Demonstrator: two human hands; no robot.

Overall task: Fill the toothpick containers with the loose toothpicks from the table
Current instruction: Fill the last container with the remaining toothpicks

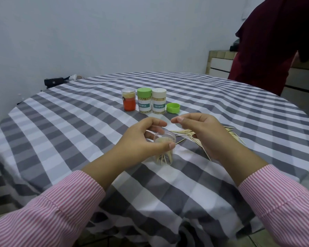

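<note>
My left hand point(143, 138) grips a clear open toothpick container point(165, 150) that stands on the table with some toothpicks inside. My right hand point(202, 129) hovers just right of it, fingers loosely curled, thumb and forefinger close together; I cannot make out anything between them. Loose toothpicks point(185, 133) lie scattered on the cloth under and behind the right hand. Farther back stand three closed containers in a row: an orange one point(128, 99), a green-lidded one point(144, 100) and a white-lidded one point(158, 101). A loose green lid point(173, 107) lies to their right.
The round table point(78, 122) wears a grey and white checked cloth. A person in dark red point(275, 41) stands at the far right edge. A black bag point(53, 82) lies beyond the table at the back left. Drawers point(219, 65) stand at the back right.
</note>
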